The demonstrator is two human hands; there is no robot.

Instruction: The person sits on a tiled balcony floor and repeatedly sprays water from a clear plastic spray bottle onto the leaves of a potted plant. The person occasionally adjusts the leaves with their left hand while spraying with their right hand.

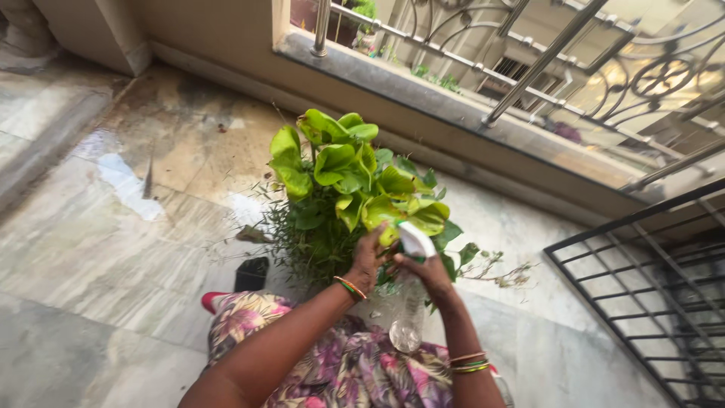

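The spray bottle (408, 313) is clear, with a white top, and it sits near the middle of the view, low down, just at 5 o'clock from the plant. The right hand (429, 273) has its grip clamped on the neck of the bottle, up by the white top. The left hand (370, 261) is just beside it, at 9 o'clock from the right hand, with its fingers bent around some leaves; its grip is closed on them. Both wrists wear thin bangles.

The plant (351, 189) has big bright green leaves on top and thin dark grassy bits lower down. A small black pot (251, 273) stands at 8 o'clock from the plant, on the floor. The stone floor (113, 249) has wet patches at 9 o'clock. A metal railing (529, 72) runs along a ledge at 1 o'clock. A black grille (649, 295) stands at 3 o'clock. A flowery dress (355, 366) shows at 6 o'clock
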